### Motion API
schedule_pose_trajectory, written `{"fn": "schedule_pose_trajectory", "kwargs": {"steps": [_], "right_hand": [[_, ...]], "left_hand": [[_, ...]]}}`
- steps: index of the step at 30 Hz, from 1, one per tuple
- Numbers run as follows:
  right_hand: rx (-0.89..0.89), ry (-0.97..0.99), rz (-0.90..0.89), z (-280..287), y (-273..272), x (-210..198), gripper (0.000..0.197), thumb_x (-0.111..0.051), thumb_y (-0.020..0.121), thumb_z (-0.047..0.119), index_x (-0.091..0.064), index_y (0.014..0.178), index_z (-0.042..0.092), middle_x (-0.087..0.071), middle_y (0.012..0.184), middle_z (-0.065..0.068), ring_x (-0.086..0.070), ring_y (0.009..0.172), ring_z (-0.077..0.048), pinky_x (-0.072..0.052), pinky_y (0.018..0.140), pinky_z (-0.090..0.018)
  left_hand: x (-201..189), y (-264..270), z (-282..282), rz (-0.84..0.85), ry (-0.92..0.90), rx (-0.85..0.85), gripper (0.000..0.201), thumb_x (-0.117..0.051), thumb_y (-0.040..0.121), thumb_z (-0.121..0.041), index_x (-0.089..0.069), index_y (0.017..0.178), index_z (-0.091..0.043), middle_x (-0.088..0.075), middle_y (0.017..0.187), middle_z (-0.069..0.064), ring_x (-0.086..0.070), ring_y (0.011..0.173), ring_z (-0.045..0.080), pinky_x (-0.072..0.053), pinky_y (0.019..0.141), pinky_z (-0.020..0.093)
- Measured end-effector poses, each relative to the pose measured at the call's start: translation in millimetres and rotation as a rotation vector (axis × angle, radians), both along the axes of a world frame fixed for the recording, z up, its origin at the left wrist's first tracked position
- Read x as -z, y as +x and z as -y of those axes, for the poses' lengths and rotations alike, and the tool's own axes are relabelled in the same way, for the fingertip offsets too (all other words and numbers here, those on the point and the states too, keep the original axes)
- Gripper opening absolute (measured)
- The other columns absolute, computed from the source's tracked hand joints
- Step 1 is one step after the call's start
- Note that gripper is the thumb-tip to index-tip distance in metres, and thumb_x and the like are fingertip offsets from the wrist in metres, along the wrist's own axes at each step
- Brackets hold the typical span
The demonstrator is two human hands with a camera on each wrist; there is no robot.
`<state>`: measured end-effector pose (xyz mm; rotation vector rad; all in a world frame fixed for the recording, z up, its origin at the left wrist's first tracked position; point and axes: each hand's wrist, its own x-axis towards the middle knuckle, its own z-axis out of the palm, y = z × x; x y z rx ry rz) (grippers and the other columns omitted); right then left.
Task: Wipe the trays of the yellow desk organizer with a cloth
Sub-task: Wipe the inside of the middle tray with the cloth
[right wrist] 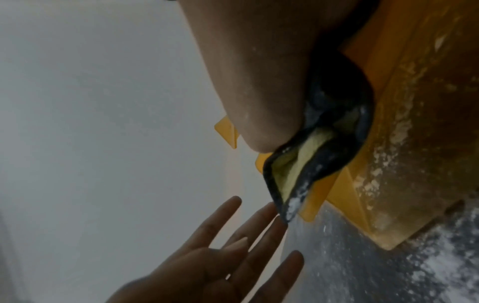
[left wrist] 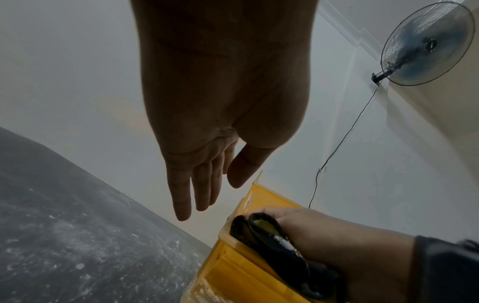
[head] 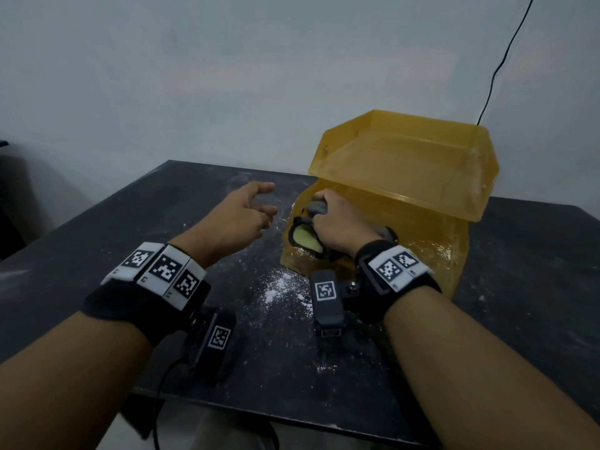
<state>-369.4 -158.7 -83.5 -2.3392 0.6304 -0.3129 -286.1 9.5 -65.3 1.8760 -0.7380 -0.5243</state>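
Observation:
A translucent yellow desk organizer (head: pixel 406 177) with stacked trays stands on the dark table (head: pixel 162 206), right of centre. My right hand (head: pixel 337 222) grips a bunched dark grey cloth with a pale yellow inner side (head: pixel 305 237) at the left front of the lower tray. That cloth (right wrist: pixel 305 155) hangs over the tray's edge, dusted with white powder. My left hand (head: pixel 250 209) hovers just left of the organizer, fingers spread and loosely bent, holding nothing. Its fingers (left wrist: pixel 197 184) hang straight above the table, apart from the organizer (left wrist: pixel 246 262). White powder clings to the lower tray (right wrist: pixel 404 123).
White powder (head: pixel 279 287) is scattered on the table in front of the organizer. A black cable (head: pixel 500 60) runs up the wall behind it. A wall fan (left wrist: pixel 425 43) hangs high on the right. The table's near edge (head: pixel 259 414) is close to me.

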Motion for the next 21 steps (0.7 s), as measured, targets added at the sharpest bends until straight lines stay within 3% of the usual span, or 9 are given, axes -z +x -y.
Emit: {"fn": "schedule_pose_trajectory", "kwargs": {"steps": [3,6,9,11,13,15,17,21], "right_hand": [[-0.051,-0.091,0.057,-5.4,-11.9,2.7,0.032,-0.046,0.096,0.009,-0.054,0.124,0.023,-0.062,0.117,-0.004,-0.058,0.095,-0.023,-0.05,0.081,-0.039],[-0.192,-0.091,0.143,-10.2,-35.2,8.0,0.033,-0.049,0.092,0.005,-0.066,0.111,0.025,-0.068,0.106,0.002,-0.062,0.092,-0.021,-0.053,0.079,-0.04],[-0.3,0.031,0.197,-8.8,-50.6,5.7,0.042,-0.053,0.087,-0.002,-0.077,0.096,0.032,-0.076,0.094,0.002,-0.065,0.075,-0.02,-0.05,0.062,-0.035],[-0.178,0.156,0.275,-3.4,-46.7,2.3,0.045,-0.051,0.087,-0.007,-0.077,0.1,0.027,-0.074,0.096,0.001,-0.063,0.078,-0.016,-0.049,0.062,-0.029],[-0.022,0.176,0.272,5.1,-32.6,3.3,0.044,-0.045,0.09,-0.006,-0.069,0.117,0.021,-0.069,0.107,0.003,-0.063,0.096,-0.016,-0.051,0.073,-0.026],[0.022,0.096,0.144,7.3,-15.6,5.3,0.05,-0.044,0.092,0.001,-0.054,0.138,0.019,-0.061,0.131,-0.003,-0.057,0.117,-0.023,-0.05,0.09,-0.033],[-0.005,-0.019,0.026,7.0,-3.8,7.2,0.056,-0.045,0.093,0.009,-0.042,0.149,0.018,-0.051,0.146,-0.006,-0.05,0.13,-0.028,-0.044,0.104,-0.038],[-0.124,-0.1,0.051,4.3,-21.7,4.2,0.044,-0.049,0.094,0.01,-0.058,0.134,0.025,-0.063,0.128,0.0,-0.06,0.11,-0.019,-0.051,0.091,-0.036]], "left_hand": [[0.4,1.1,1.1,0.0,0.001,0.005,0.064,-0.049,0.091,0.011,-0.039,0.144,-0.022,-0.061,0.126,0.014,-0.06,0.115,0.028,-0.048,0.098,0.051],[1.8,-1.7,6.6,-0.012,-0.013,0.015,0.064,-0.048,0.091,0.012,-0.039,0.145,-0.021,-0.06,0.127,0.014,-0.061,0.113,0.023,-0.05,0.096,0.048],[1.9,-6.6,11.1,-0.03,-0.035,0.042,0.064,-0.046,0.091,0.013,-0.038,0.145,-0.02,-0.062,0.126,0.012,-0.061,0.113,0.021,-0.051,0.095,0.046],[2.4,-7.3,10.0,-0.031,-0.042,0.058,0.064,-0.045,0.092,0.013,-0.036,0.146,-0.019,-0.064,0.125,0.012,-0.063,0.113,0.022,-0.05,0.095,0.047],[2.7,-6.5,6.7,-0.029,-0.043,0.053,0.064,-0.045,0.093,0.013,-0.036,0.146,-0.02,-0.065,0.124,0.012,-0.062,0.115,0.023,-0.051,0.097,0.046],[3.3,-4.8,2.6,-0.033,-0.044,0.041,0.063,-0.046,0.093,0.012,-0.036,0.146,-0.021,-0.065,0.123,0.012,-0.062,0.115,0.022,-0.052,0.094,0.043],[3.7,-3.5,-0.3,-0.039,-0.045,0.039,0.063,-0.048,0.093,0.011,-0.037,0.146,-0.022,-0.065,0.122,0.013,-0.063,0.114,0.022,-0.053,0.092,0.04],[4.0,-3.0,-0.5,-0.037,-0.052,0.019,0.062,-0.052,0.092,0.009,-0.038,0.144,-0.021,-0.067,0.119,0.011,-0.066,0.108,0.02,-0.057,0.086,0.039]]}}
